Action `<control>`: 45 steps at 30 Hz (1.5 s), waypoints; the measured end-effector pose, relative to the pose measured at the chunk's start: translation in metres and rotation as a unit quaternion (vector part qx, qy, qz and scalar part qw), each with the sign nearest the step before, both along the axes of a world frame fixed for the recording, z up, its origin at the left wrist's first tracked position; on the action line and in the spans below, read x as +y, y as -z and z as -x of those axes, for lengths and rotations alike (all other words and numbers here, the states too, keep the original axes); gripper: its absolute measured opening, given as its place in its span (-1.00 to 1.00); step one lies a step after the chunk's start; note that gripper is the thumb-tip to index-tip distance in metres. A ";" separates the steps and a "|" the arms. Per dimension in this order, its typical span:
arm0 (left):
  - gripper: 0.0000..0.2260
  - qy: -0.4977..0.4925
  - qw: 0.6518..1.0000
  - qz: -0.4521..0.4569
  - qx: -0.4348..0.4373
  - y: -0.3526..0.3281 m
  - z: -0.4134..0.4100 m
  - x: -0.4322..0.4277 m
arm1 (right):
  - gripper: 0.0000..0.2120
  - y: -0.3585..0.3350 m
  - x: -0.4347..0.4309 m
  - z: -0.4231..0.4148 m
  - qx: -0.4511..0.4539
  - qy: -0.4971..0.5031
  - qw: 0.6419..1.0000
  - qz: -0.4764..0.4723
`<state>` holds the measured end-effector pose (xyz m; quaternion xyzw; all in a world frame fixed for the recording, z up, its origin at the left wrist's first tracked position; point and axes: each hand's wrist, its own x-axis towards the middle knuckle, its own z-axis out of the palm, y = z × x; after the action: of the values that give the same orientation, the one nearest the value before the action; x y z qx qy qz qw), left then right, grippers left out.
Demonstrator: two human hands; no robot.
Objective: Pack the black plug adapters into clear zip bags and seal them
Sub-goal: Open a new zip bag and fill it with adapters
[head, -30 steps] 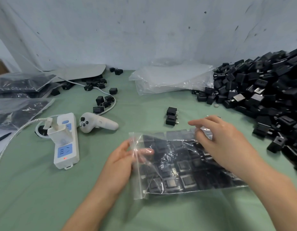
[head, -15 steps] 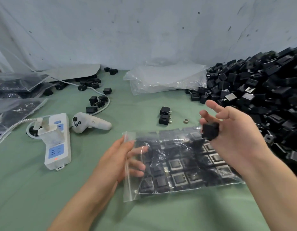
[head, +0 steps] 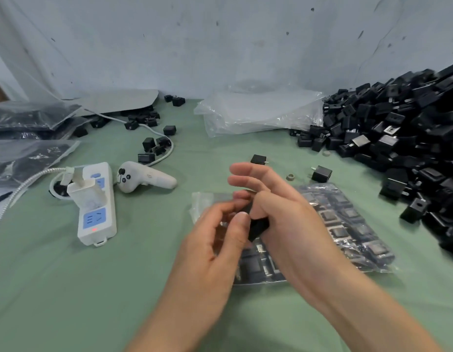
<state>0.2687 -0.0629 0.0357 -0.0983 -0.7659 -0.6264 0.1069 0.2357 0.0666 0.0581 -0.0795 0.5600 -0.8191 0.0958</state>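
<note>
Over the limp zip bag, our right hand pinches a light, rigid plug adapter; whether our left hand grasps anything, we cannot tell.

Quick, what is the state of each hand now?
Left hand: fingers curled at the zip bag mouth; pinching it or not cannot be told.
Right hand: holding a black adapter.

Ahead of me a pale grey-blue wall shows scattered dark specks. My table is covered in green cloth, softly and evenly lit.
</note>
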 end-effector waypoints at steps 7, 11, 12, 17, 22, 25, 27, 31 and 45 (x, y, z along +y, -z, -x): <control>-0.85 0.015 0.984 -0.156 -0.084 0.000 0.005 -0.027 | -0.70 0.001 0.007 0.005 0.086 0.055 0.991 -0.085; -0.80 -0.141 0.987 -0.002 -0.080 0.012 0.016 -0.071 | -0.69 0.012 0.032 0.020 0.131 0.204 0.943 -0.227; -0.76 -0.170 0.980 0.065 -0.082 0.016 0.017 -0.077 | -0.67 0.016 0.038 0.024 0.132 0.217 0.929 -0.270; -0.86 -0.157 0.978 0.102 -0.095 0.029 0.025 -0.074 | -0.76 0.031 0.053 0.029 0.208 0.179 0.817 -0.507; -0.81 -0.130 0.975 -0.010 -0.181 0.030 0.034 -0.063 | -0.63 0.031 0.045 0.024 0.230 0.084 0.735 -0.632; -0.69 -0.095 0.968 -0.065 -0.224 0.029 0.040 -0.060 | -0.57 0.030 0.043 0.024 0.224 0.056 0.700 -0.676; -0.63 -0.084 0.964 -0.123 -0.219 0.029 0.044 -0.056 | -0.55 0.030 0.043 0.025 0.223 0.052 0.695 -0.681; -0.75 -0.043 0.952 -0.177 -0.247 0.033 0.050 -0.053 | -0.53 0.032 0.044 0.028 0.236 0.035 0.679 -0.695; -0.81 -0.071 0.939 -0.226 -0.248 0.018 0.059 -0.045 | -0.48 0.044 0.034 0.028 0.284 0.002 0.642 -0.712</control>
<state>0.2101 -0.1082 0.0173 0.1417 -0.6111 -0.7784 -0.0230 0.2074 0.1004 0.0146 -0.2144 0.9703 -0.1041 -0.0425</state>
